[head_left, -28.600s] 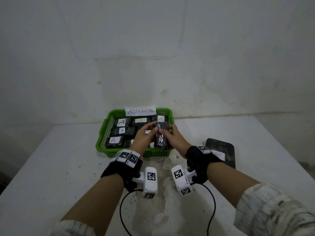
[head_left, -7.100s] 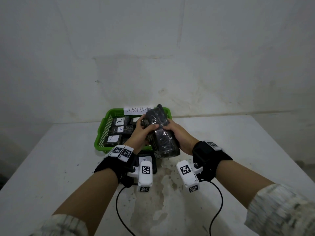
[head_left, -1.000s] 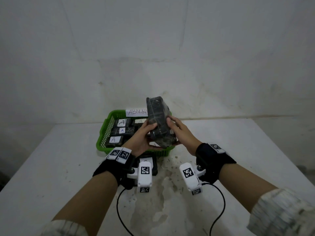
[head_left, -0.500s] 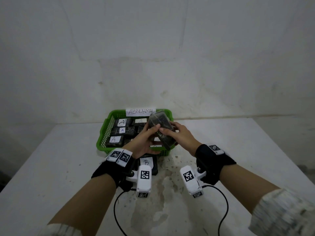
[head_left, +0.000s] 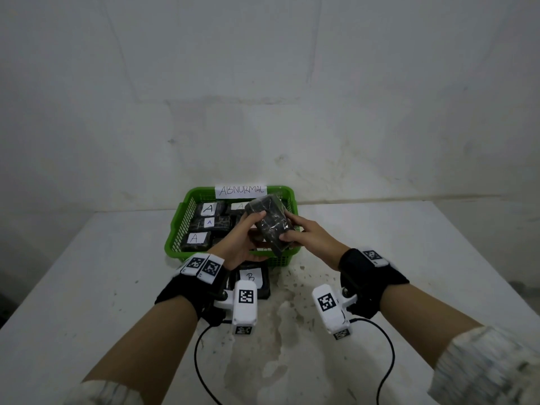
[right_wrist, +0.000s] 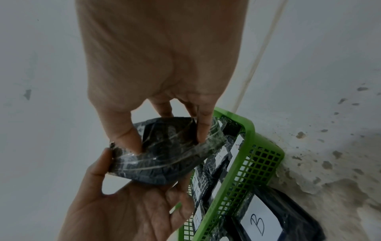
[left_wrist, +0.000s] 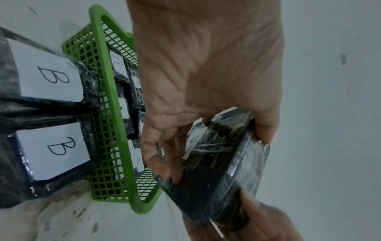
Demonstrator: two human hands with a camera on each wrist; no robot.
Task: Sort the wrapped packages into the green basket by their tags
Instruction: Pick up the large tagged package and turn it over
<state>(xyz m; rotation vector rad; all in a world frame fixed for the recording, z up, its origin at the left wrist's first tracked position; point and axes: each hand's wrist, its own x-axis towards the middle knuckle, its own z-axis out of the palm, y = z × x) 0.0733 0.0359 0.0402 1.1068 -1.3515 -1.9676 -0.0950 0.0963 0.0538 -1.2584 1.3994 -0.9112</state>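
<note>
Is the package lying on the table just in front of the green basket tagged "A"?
No. In the head view the package on the table before the green basket shows a "B" tag.

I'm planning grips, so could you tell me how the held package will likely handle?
The package probably feels slippery: its wrap is glossy film. It seems fairly stiff, keeping a blocky shape between the left hand and right hand. Flat faces suggest it won't roll.

light: dim, flat, greyish | shadows: soft, faint beside green basket (head_left: 175, 244) | glare: thin glints on plastic wrap | blur: wrist views smeared near hands | distortion: wide-angle bending towards edges | noise: mild grain
</note>
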